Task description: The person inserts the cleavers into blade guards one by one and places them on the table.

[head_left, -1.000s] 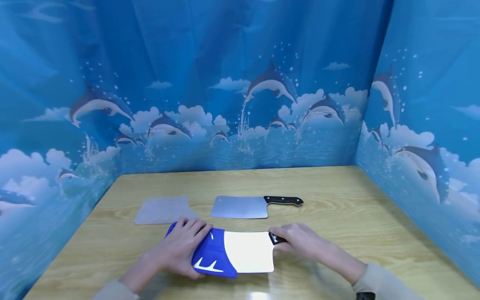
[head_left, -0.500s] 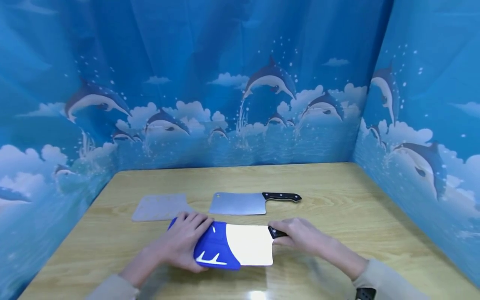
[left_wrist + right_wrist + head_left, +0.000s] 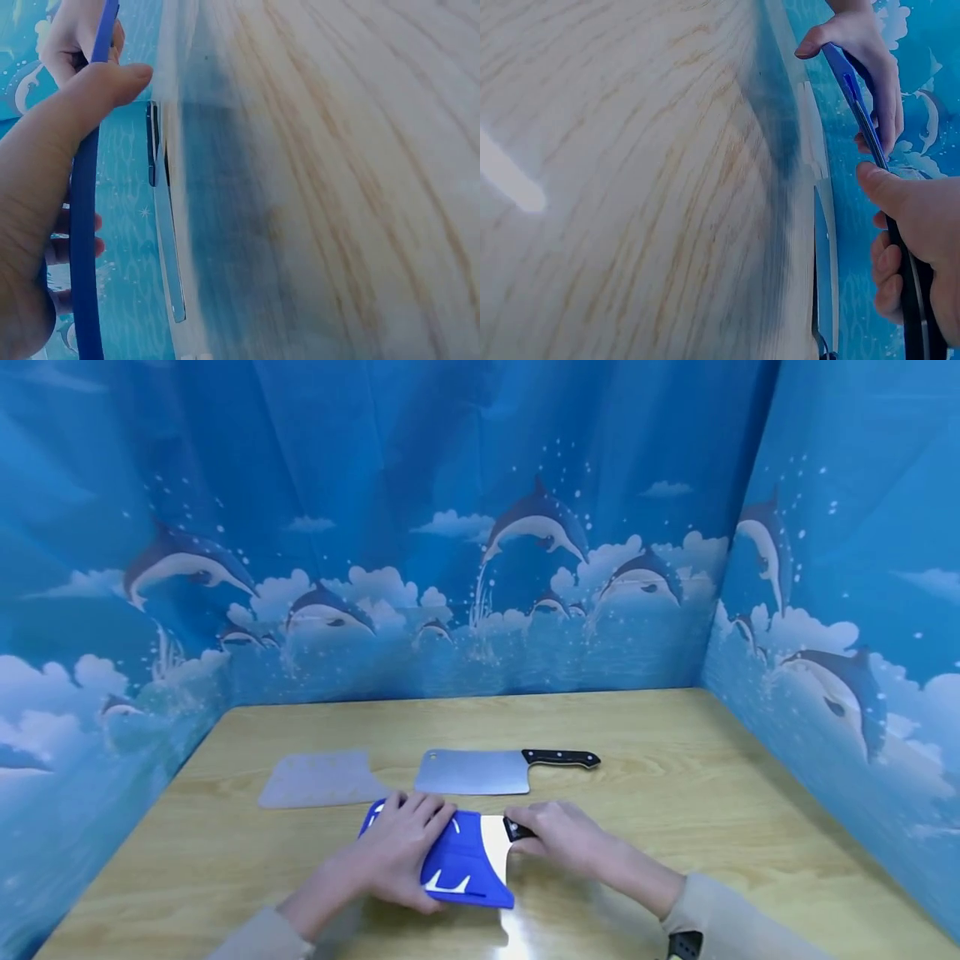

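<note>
The left hand (image 3: pixel 401 850) grips a blue sheath (image 3: pixel 461 860) across its width, seemingly to brace it; the right hand (image 3: pixel 564 839) grasps the cleaver (image 3: pixel 494 842) by its handle (image 3: pixel 516 829), blade mostly inside the sheath, probably keeping both aligned above the wooden table (image 3: pixel 675 768); a second cleaver (image 3: pixel 474 773) and a pale sheet (image 3: pixel 318 778) lie beyond, apparently out of the way.

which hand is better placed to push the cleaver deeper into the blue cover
Probably the right hand: it grips the black riveted handle of the pale broad-bladed cleaver, while the left hand grips the blue plastic cover and can steady it.
</note>
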Tool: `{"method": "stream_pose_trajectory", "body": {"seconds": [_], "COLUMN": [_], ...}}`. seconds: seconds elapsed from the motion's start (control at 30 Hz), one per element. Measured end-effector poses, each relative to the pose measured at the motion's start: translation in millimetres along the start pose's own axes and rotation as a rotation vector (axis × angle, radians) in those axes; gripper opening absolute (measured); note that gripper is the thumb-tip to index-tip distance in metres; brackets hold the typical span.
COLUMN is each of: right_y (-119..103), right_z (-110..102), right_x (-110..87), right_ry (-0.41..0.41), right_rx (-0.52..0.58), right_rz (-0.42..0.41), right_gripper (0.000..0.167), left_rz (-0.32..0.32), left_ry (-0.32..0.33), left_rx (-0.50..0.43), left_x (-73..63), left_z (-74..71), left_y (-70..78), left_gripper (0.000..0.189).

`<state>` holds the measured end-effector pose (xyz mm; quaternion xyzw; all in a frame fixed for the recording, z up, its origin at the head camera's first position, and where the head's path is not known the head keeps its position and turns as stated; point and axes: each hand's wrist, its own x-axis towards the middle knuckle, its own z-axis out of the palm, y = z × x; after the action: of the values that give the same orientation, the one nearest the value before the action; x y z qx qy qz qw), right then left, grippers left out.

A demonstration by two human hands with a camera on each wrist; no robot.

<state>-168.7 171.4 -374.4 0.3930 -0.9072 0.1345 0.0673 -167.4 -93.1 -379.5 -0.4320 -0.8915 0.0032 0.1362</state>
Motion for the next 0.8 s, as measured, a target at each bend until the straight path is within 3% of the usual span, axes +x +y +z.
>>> {"method": "stream_pose_trajectory", "body": {"seconds": [0.17,0.4,0.67,0.8], "right_y": [0,2,3,3], "right_z": [5,13,15,15], "right_x": [-1.4,-3.8,-2.0,1.3], "right_ry": [-0.014,0.03,0.04,0.018], "right_rx": [0.043,0.06,0.076,0.082], "right_rz": [0.037,0.004,0.01,0.018], "right_gripper": [0.024,0.028,0.032,0.031], "left_rz": [-0.009,-0.024,-0.023,-0.022], "left_ry": [-0.035,-0.062,0.02,0.028], "left_rx": [0.008,-0.005,-0.035,-0.021], "left_x": [-1.0,-6.0,-20.1,-27.5], "left_z": [3.1,6.5,8.0,6.8], "left_y": [3.1,5.4,-2.0,-8.5], "left_gripper": [0.106,0.107,0.113,0.114]}}
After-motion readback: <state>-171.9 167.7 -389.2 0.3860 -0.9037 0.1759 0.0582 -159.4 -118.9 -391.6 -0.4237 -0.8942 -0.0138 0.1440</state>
